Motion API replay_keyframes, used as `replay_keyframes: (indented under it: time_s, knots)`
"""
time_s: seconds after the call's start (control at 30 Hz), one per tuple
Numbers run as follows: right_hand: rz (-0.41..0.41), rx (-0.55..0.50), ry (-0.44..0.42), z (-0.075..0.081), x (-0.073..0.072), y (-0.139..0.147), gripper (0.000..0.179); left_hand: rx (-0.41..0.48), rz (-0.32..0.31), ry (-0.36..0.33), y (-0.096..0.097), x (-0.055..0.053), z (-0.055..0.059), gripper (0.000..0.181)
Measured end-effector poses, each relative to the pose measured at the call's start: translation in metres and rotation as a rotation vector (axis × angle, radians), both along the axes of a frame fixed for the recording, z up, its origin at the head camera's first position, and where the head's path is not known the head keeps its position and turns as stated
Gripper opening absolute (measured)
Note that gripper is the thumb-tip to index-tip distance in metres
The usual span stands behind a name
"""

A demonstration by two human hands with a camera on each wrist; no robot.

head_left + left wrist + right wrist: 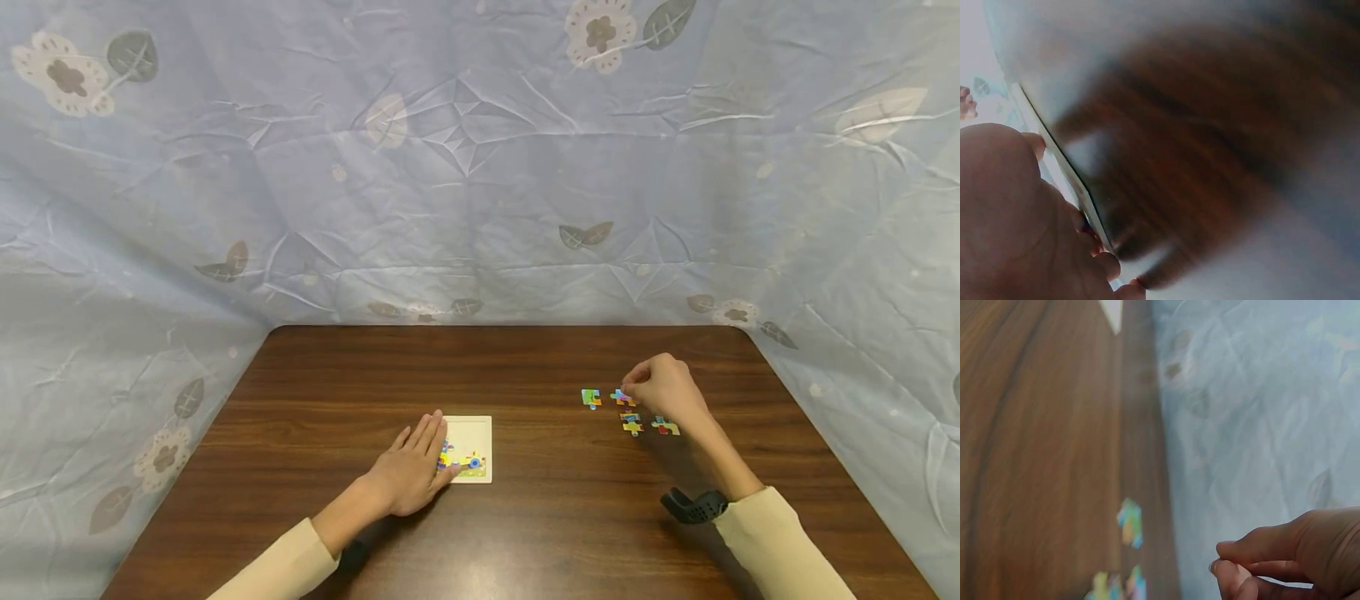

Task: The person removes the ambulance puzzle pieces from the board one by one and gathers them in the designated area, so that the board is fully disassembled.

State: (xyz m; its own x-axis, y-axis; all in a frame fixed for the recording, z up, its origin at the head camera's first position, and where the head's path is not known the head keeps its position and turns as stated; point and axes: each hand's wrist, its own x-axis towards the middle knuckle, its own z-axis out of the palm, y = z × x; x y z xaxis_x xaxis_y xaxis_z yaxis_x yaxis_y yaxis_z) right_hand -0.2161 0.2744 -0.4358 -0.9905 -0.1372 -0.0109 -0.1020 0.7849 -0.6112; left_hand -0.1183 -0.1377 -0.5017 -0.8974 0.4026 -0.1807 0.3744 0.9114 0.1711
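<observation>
Because the blue-and-pink piece [621,398] lies flat on the far right part of the wood-grain table [525,533], I'd say the trick right now is a clean pick with the right hand [666,390]. Its thumb and fingertips are drawn together right at that piece, but honestly I can't tell if they've got it or are just hovering over it; the right wrist view shows no piece clearly between the tips. If it isn't caught, I'd spread the fingers a touch and take it by opposite edges, since pressing on top would probably just slide it. Watch the neighbours too: the green piece [589,397] sits just left, the yellow piece [632,423] is on the near side, and the red-and-yellow piece [665,427] lies near and to the right, so lifting straight up beats dragging. Meanwhile the left hand [411,473] rests flat, fingers straight, over the left part of the cream tray [488,442], gripping nothing. Decent brace imo, but it covers the left of the part-filled picture [472,472], so I'd shift it left before fitting anything there.
</observation>
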Motion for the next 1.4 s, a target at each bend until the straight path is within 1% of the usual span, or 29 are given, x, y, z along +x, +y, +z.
replay_keyframes:
  time_s: [0.1, 0.27, 0.33, 0.4, 0.5, 0.6, 0.73, 0.87, 0.97, 1.17, 1.27, 1.4]
  knots:
    - [0.035, -0.031, 0.035, 0.009, -0.002, -0.015, 0.018, 0.016, 0.002, -0.01, -0.001, -0.004, 0.003, 0.08]
    - [0.116, -0.073, 0.067, 0.014, -0.01, -0.05, 0.016, 0.064, 0.015, -0.033, -0.005, -0.011, 0.006, 0.08]
    - [0.133, -0.095, 0.079, 0.016, -0.012, -0.066, 0.014, 0.071, 0.018, -0.019, -0.009, -0.015, 0.008, 0.081]
    - [0.147, -0.118, 0.091, 0.018, -0.013, -0.083, 0.012, 0.067, 0.013, 0.013, -0.013, -0.019, 0.009, 0.083]
    - [0.182, -0.157, 0.083, 0.019, -0.013, -0.106, 0.011, 0.055, -0.001, 0.059, -0.021, -0.025, 0.011, 0.087]
    - [0.247, -0.173, 0.077, 0.016, -0.013, -0.127, 0.013, 0.075, -0.004, 0.047, -0.031, -0.03, 0.01, 0.091]
    - [0.323, -0.192, 0.063, 0.006, -0.013, -0.153, 0.011, 0.109, -0.028, 0.003, -0.043, -0.035, 0.009, 0.093]
    - [0.384, -0.214, 0.041, -0.01, -0.012, -0.178, 0.009, 0.079, -0.081, 0.018, -0.053, -0.04, 0.006, 0.091]
    - [0.431, -0.218, 0.028, -0.021, -0.01, -0.196, 0.009, 0.059, -0.1, 0.024, -0.056, -0.044, 0.006, 0.091]
    - [0.472, -0.171, 0.035, -0.039, -0.008, -0.223, 0.007, 0.036, -0.099, -0.007, -0.058, -0.05, 0.005, 0.091]
    - [0.488, -0.168, 0.03, -0.047, -0.008, -0.232, 0.006, 0.026, -0.092, -0.028, -0.058, -0.052, 0.002, 0.092]
    - [0.501, -0.147, 0.048, -0.054, -0.008, -0.241, 0.004, 0.013, -0.091, -0.041, -0.058, -0.055, 0.001, 0.092]
